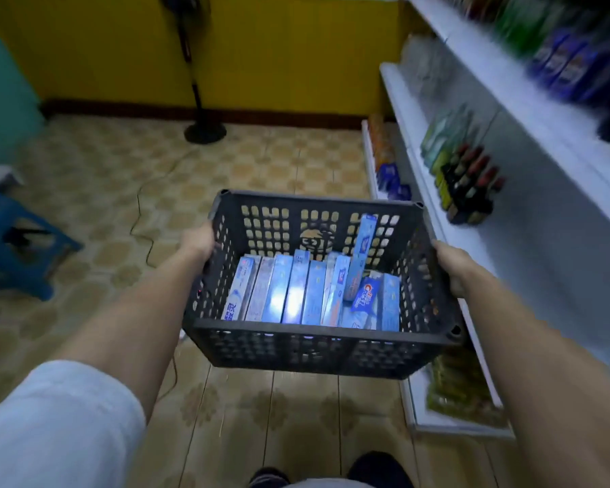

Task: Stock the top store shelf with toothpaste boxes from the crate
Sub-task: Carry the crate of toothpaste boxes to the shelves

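Over a beige patterned tile floor (261,163) beside white shelving (529,110), we grip a black perforated plastic crate (317,343) by its side rims, left hand (199,243) and right hand (453,265) apart, blue cardboard toothpaste boxes (296,294) loose inside, likely to spill if we tilt it.

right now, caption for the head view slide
Both hands, left and right, carry a crate of toothpaste boxes beside the shelves.

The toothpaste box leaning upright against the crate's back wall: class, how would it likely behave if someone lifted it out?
The leaning toothpaste box looks like thin card, so it is probably light and stiff but crushable. Long and narrow, it seems apt to tip once unsupported. Its surface looks glossy, so perhaps slightly slippery. Both hands hold the crate.
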